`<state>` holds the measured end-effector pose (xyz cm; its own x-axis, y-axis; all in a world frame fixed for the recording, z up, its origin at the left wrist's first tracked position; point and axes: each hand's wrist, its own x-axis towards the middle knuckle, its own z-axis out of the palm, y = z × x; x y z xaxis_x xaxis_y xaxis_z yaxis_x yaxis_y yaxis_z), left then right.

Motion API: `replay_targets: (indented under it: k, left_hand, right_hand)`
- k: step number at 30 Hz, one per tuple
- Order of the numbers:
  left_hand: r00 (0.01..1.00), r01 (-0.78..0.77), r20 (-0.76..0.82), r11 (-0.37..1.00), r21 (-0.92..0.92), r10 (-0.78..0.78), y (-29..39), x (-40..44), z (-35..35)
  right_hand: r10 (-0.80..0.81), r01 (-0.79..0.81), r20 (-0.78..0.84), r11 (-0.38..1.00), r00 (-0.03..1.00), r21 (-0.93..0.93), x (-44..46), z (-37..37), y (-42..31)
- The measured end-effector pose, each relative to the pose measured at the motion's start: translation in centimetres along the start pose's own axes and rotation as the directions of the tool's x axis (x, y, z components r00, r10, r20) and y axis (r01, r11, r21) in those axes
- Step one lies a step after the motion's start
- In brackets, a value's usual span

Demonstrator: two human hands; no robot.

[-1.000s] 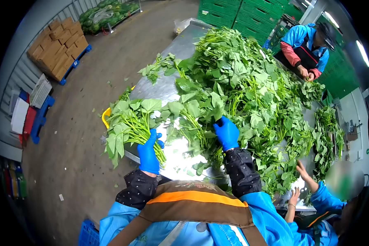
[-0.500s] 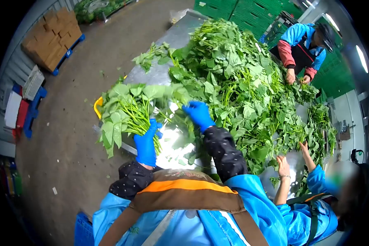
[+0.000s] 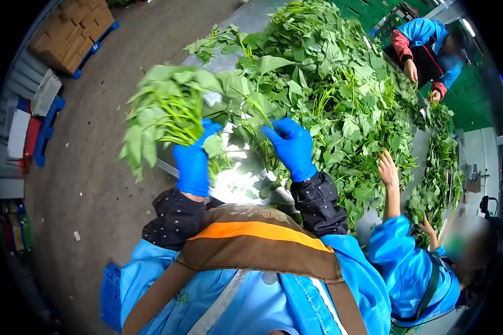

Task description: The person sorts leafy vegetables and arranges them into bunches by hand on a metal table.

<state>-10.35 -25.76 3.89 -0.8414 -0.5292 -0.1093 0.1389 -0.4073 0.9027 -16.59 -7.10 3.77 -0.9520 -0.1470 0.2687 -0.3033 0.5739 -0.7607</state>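
Observation:
My left hand, in a blue glove, is closed round the lower stems of a bunch of leafy greens, whose leaves fan out up and to the left. Over the metal table, to the right of it, my right hand, also gloved in blue, pinches the stem of a leafy sprig between thumb and fingers. Beyond and to the right of my right hand, a large heap of loose greens covers much of the metal table.
A co-worker at the right reaches a bare hand into the heap. Another person handles greens at the far right. Cardboard boxes stand on a blue pallet at the upper left. A blue crate is at the lower left.
My left hand has lifted the bunch up the view. My right hand went left, then back right, and now holds a sprig. One co-worker's hand has reached further into the heap.

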Motion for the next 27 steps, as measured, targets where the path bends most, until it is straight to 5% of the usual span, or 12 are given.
replay_targets:
  k: [2, 4, 9, 10, 11, 15, 17, 19, 21, 25, 27]
  left_hand:
    - [0.98, -0.123, -0.125, 0.967, 0.225, 0.153, 2.9, 0.4, -0.1]
    - [0.96, -0.179, -0.161, 0.942, 0.283, 0.23, 4.1, 0.5, -1.0]
    - [0.996, 0.017, 0.083, 0.982, 0.187, -0.033, 1.9, -2.5, 2.2]
    - [0.967, 0.178, 0.168, 0.979, 0.104, -0.193, 0.6, -2.7, 2.5]
    - [0.953, 0.208, 0.181, 0.959, 0.192, -0.243, -1.1, -2.7, 2.2]
    - [0.846, 0.473, 0.263, 0.881, 0.032, -0.464, -2.5, -2.3, 0.9]
    - [0.858, 0.462, 0.258, 0.887, -0.004, -0.445, -3.0, -2.3, 0.4]
    - [0.863, 0.466, 0.265, 0.88, -0.092, -0.429, -3.0, -2.1, 0.0]
    - [0.865, 0.45, 0.278, 0.891, -0.056, -0.419, -2.9, -2.1, 0.0]
    - [0.841, 0.477, 0.298, 0.879, -0.018, -0.451, -4.5, -3.1, 0.1]
    - [0.852, 0.437, 0.297, 0.898, 0.05, -0.431, -4.7, -3.1, 0.0]
  right_hand:
    - [-0.075, 0.066, -0.056, 0.986, 0.996, -0.156, 0.0, -0.7, -0.3]
    - [0.014, -0.016, -0.062, 0.999, 0.998, -0.042, -0.2, -0.6, -0.2]
    - [-0.133, 0.139, -0.052, 0.983, 0.99, 0.119, -1.0, 0.7, -2.4]
    - [-0.33, 0.335, -0.081, 0.94, 0.941, 0.06, -1.2, 1.6, -2.5]
    - [-0.351, 0.342, 0.086, 0.934, 0.932, 0.102, -1.7, 1.5, -2.9]
    - [-0.196, 0.137, 0.085, 0.878, 0.977, 0.458, -2.1, 1.2, -1.5]
    - [-0.069, 0.034, 0.07, 0.911, 0.995, 0.411, -3.4, 0.5, -0.2]
    - [0.175, -0.28, 0.247, 0.823, 0.953, 0.494, -4.7, -0.4, 2.0]
    - [0.286, -0.495, 0.508, 0.799, 0.812, 0.341, -5.5, 0.1, 3.3]
    - [0.252, -0.626, 0.603, 0.543, 0.757, 0.559, -4.6, 2.0, -0.4]
    - [0.356, -0.593, 0.474, 0.49, 0.805, 0.64, -4.2, 2.5, -1.0]
